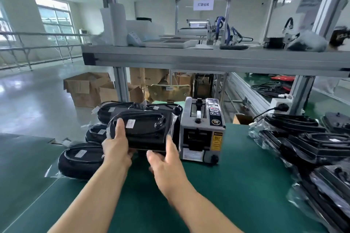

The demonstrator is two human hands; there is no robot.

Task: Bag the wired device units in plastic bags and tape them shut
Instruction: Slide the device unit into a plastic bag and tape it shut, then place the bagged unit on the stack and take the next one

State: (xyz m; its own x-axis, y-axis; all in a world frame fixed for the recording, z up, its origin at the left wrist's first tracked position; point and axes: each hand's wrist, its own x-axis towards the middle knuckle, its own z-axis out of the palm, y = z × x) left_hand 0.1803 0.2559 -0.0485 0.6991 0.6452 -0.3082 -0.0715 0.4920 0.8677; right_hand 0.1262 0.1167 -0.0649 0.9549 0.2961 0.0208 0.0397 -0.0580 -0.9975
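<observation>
Fingers (152, 157) of left hand (115, 147) and right hand (166, 162) clasp the bagged device unit (145, 130) at its near edge. It looks rigid and light; the film is likely slick, so grip the shell beneath.

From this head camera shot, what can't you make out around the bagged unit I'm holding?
Head view:
- Black wired device unit in a clear plastic bag: underside and near edge hidden by the left hand and right hand; tape seal cannot be judged.
- Its small white label: too small to read.
- Pile of bagged black units on the right: cut off by the frame edge.
- Grey tape dispenser: yellow warning sticker print blurred.
</observation>
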